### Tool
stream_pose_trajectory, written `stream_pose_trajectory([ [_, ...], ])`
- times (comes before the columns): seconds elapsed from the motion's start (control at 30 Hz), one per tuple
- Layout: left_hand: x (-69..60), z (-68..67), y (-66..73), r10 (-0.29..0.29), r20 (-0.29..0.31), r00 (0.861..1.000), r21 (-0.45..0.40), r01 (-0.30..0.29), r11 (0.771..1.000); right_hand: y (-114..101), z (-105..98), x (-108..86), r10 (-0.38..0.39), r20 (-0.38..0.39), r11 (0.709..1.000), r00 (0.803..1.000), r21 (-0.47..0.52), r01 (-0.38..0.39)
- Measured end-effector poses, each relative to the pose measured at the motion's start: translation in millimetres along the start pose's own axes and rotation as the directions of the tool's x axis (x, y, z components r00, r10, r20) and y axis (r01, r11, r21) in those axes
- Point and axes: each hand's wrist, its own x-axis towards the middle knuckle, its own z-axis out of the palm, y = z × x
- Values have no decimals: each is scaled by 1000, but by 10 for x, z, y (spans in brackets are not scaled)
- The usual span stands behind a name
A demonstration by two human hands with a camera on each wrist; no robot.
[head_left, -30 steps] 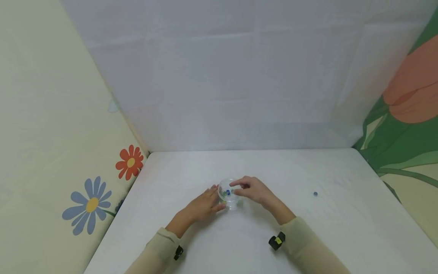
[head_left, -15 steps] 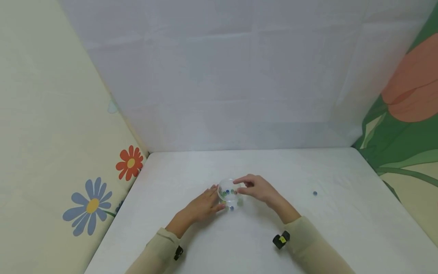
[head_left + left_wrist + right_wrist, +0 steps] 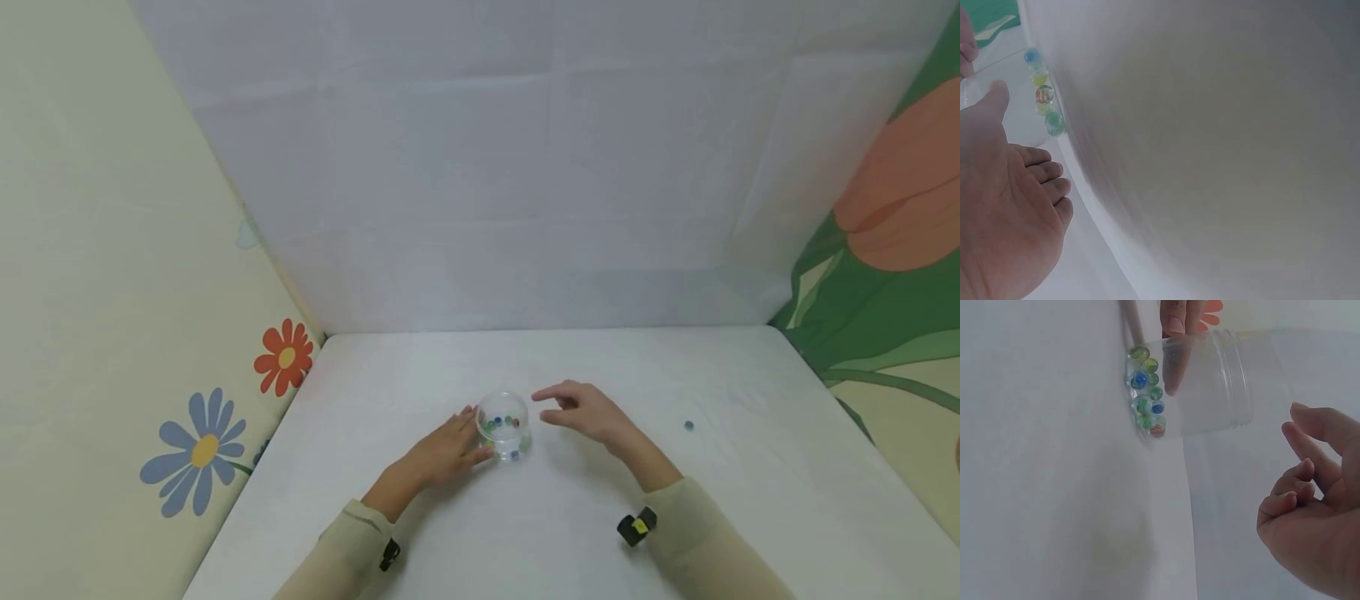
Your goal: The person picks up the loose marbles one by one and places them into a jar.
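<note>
A clear plastic jar (image 3: 504, 429) stands upright on the white table with several glass marbles (image 3: 1147, 394) at its bottom, green, blue, yellow and reddish. My left hand (image 3: 444, 452) rests at the jar's left side, fingers straight along its far side and thumb at its near side. The left wrist view shows the left thumb (image 3: 996, 100) by the jar wall. My right hand (image 3: 587, 410) is just right of the jar, apart from it, holding nothing; its thumb and index finger stretch toward the jar. A loose blue marble (image 3: 688, 425) lies farther right on the table.
The white-covered table (image 3: 555, 533) meets a white cloth backdrop (image 3: 510, 167) at its far edge. A flower-printed cloth (image 3: 202, 450) borders the left, and a tulip-printed one (image 3: 892, 308) the right.
My right hand has moved from above the jar's mouth out to its right. More marbles show in the jar, and one low near its front has shifted right. The left hand stays put.
</note>
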Motion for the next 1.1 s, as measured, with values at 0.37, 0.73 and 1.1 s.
stream_pose_trajectory([
  [0.37,-7,-16,17,-4,11,1000,20,4,1000,60,-98,-54,12,-23,999,1000,-31,-13],
  [0.73,-25,-24,33,8,10,1000,1,-8,1000,201,-223,-131,39,-66,999,997,-21,-40],
  [1.1,-7,2,19,4,0,1000,8,-4,1000,309,-354,-217,85,-107,994,991,-53,-91],
])
